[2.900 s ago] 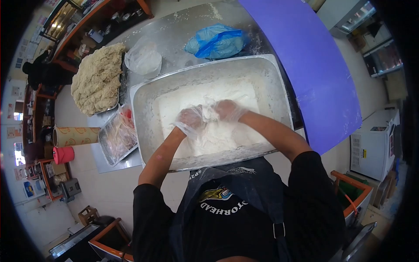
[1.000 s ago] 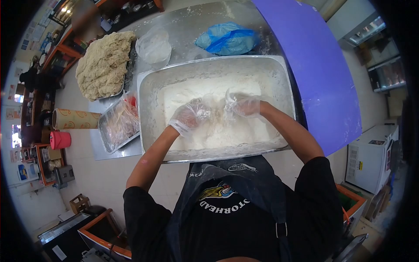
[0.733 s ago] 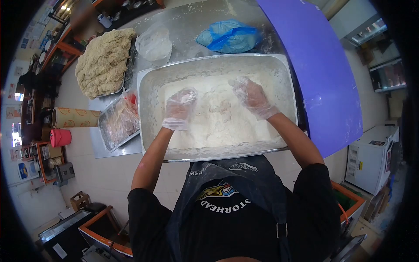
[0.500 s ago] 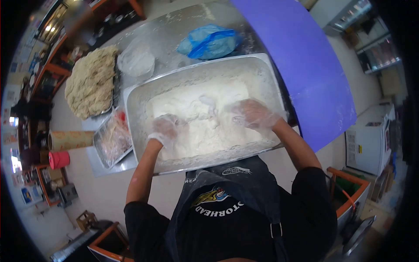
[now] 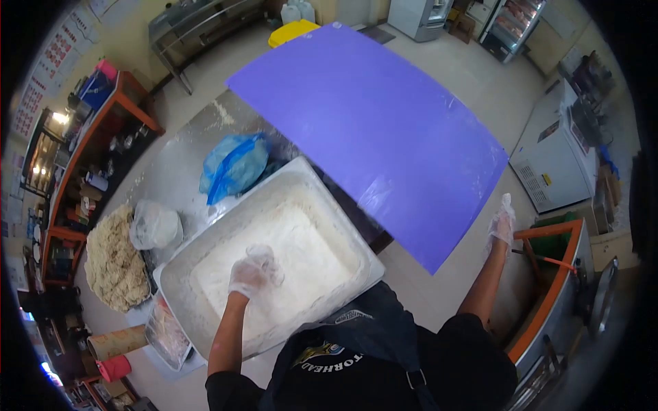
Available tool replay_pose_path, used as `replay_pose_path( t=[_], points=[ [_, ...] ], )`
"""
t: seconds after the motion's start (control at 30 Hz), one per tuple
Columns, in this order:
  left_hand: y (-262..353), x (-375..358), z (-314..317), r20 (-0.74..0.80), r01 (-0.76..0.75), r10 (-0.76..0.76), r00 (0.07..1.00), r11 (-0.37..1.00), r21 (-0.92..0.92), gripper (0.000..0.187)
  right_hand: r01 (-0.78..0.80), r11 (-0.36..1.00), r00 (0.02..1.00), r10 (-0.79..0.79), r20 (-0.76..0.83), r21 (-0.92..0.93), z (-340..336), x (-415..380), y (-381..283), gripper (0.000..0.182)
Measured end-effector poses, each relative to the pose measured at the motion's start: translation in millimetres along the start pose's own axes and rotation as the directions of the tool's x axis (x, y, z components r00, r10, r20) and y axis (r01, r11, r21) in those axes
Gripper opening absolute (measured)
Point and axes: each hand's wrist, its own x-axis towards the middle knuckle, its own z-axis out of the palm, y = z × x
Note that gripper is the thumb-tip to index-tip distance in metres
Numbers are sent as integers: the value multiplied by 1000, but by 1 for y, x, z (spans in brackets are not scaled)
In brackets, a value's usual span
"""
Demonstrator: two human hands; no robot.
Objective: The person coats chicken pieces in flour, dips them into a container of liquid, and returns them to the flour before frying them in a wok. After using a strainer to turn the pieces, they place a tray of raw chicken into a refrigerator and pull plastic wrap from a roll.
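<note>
My left hand (image 5: 251, 272), in a clear plastic glove, is over the white flour (image 5: 301, 243) in a large metal tub (image 5: 368, 266). Its fingers look loosely apart, with no object seen in them. Far off to the right, my right hand (image 5: 502, 226), also gloved, is held out in the air close to the orange-edged counter (image 5: 548, 229). Its fingers point away from me and seem stretched out, holding nothing I can see. The tub rests against the front of my dark apron (image 5: 373, 318).
A purple sheet (image 5: 377, 137) covers the table's right side. Behind the tub are a blue plastic bag (image 5: 235, 166) and a clear bag (image 5: 155, 226). A big mass of dough (image 5: 115, 260) and a tray with plastic-covered contents (image 5: 168, 332) lie left. A white chest freezer (image 5: 555, 151) stands right.
My right hand has left the tub and swung far out to the right. The view has turned right. My left hand stays in the tub, and the flour's surface looks smoother.
</note>
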Motion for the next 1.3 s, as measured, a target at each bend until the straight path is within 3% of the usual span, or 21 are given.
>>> replay_pose_path(
  t=[0.07,0.1,0.17,0.27,0.37,0.43,0.5,0.6,0.67,0.73,0.77,0.83,0.93,0.97,1.0,1.03,1.07,1.17,1.27,1.3],
  points=[
    [-4,7,8,-27,-43,43,999,999,-14,20,-29,962,974,-34,224,273,15,32,11,66],
    [0,14,7,30,11,-11,1000,1000,-11,21,129,941,959,-200,203,314,27,33,-10,70],
    [9,20,4,159,134,-135,978,991,14,25,217,947,960,-163,228,-237,28,58,-33,70],
    [17,28,7,160,201,-222,962,970,136,30,133,944,991,-124,50,-303,52,86,-45,69],
    [11,33,23,95,253,-283,954,935,249,32,47,988,993,-30,114,-148,70,164,-7,77],
    [10,31,29,14,261,-268,963,947,186,34,181,946,983,-178,32,-268,56,143,-38,76],
    [2,29,46,-47,320,-317,947,940,118,36,282,952,959,-273,81,-122,58,135,-45,78],
    [4,25,47,-140,544,-527,838,828,140,40,209,939,978,-206,39,-274,53,95,-82,75],
    [17,24,21,-93,559,-552,829,824,88,43,126,925,984,-162,-70,-357,53,124,-69,72],
    [38,13,-6,-92,530,-531,842,847,-33,43,142,859,985,-172,-15,-492,43,137,-71,70],
    [31,9,-2,-20,474,-473,881,879,60,41,157,818,984,-177,17,-553,42,143,-73,69],
    [7,-7,11,151,331,-369,917,916,229,37,319,844,946,-312,88,-431,42,157,-70,72],
    [-18,-17,9,152,298,-357,922,902,312,31,477,842,879,-447,167,-254,48,126,-96,66],
    [-36,-28,17,-20,334,-334,942,935,119,24,516,833,854,-482,197,-201,47,107,-109,62],
    [-44,-34,13,-75,258,-285,955,930,-261,19,525,843,844,-498,200,-118,50,94,-117,58],
    [12,-22,-39,32,492,-495,868,853,-175,15,529,848,834,-512,205,-35,54,82,-123,53],
    [12,-24,-41,95,532,-529,843,799,-279,17,524,850,827,-523,204,55,59,69,-132,49],
    [-17,-30,-30,321,302,-390,863,907,292,20,733,681,647,-693,318,-8,62,15,-165,46],
    [-29,-41,-11,265,304,-376,888,912,277,21,763,638,540,-718,439,106,66,-33,-183,41],
    [-29,-45,-10,206,337,-366,907,927,163,22,781,616,509,-725,464,106,64,-40,-185,42]
  ],
)
